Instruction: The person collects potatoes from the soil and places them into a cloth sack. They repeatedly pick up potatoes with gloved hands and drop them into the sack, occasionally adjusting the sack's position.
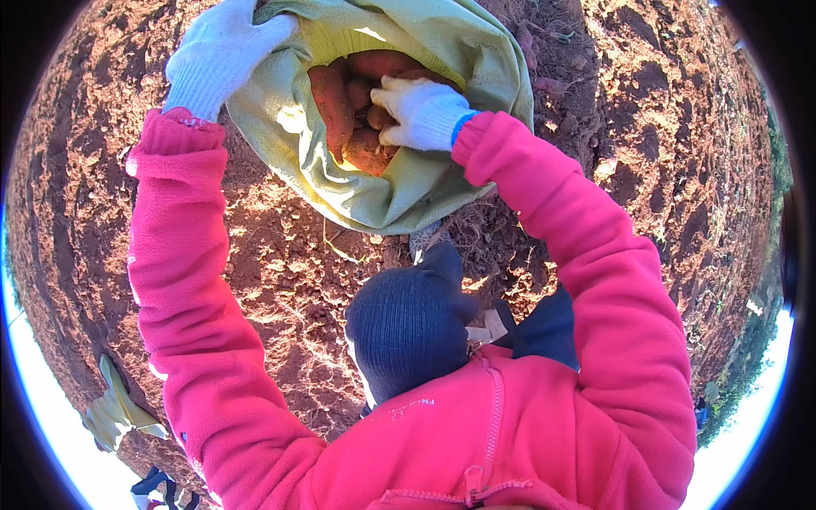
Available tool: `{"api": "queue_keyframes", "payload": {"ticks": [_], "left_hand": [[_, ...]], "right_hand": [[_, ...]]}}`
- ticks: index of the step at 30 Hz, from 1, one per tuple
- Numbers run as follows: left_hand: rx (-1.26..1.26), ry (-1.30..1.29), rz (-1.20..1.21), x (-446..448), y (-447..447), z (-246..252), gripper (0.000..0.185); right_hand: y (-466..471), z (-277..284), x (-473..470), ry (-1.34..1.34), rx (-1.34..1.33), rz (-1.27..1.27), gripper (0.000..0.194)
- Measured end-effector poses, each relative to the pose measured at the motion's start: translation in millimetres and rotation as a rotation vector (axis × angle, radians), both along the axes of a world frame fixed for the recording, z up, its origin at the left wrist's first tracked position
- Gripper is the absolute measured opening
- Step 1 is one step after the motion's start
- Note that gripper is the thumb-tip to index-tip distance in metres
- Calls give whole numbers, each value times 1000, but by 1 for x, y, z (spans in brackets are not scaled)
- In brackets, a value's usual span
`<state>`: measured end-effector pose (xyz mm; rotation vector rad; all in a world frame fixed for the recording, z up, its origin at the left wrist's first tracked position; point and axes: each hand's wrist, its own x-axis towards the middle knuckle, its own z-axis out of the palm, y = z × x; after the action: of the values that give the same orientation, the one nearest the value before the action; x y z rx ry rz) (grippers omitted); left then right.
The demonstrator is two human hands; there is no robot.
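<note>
In front of me stands a pale green woven sack (357, 207), its mouth wide and its rim rolled outward. Reddish sweet potatoes (331, 105) with soil on them lie inside. My left hand (220, 54), in a white knit glove, grips the rim at the far left, with the thumb over the fabric and some fingers hidden. Through the mouth reaches my right hand (424, 115), also gloved in white, with a blue cuff edge. Its fingers are spread over the sweet potatoes; whether they grip one is not clear.
Loose reddish-brown soil (280, 255) surrounds the sack. A few sweet potatoes (551, 85) and roots lie on the ground to its right. My dark-clad knee (408, 331) is close below the sack, near a patterned shoe (428, 241). Another sack (118, 414) lies at the lower left.
</note>
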<state>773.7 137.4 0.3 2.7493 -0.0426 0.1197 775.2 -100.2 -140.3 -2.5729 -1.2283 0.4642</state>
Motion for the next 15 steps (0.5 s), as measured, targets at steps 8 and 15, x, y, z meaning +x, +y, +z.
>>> {"api": "queue_keyframes", "payload": {"ticks": [8,15], "left_hand": [[174,-111,-224,-79,-72,32,47],[126,-77,-243,-119,-105,25,39]], "right_hand": [[-35,54,-88,528,-144,287,47],[-64,92,-114,-4,407,-249,42]]}}
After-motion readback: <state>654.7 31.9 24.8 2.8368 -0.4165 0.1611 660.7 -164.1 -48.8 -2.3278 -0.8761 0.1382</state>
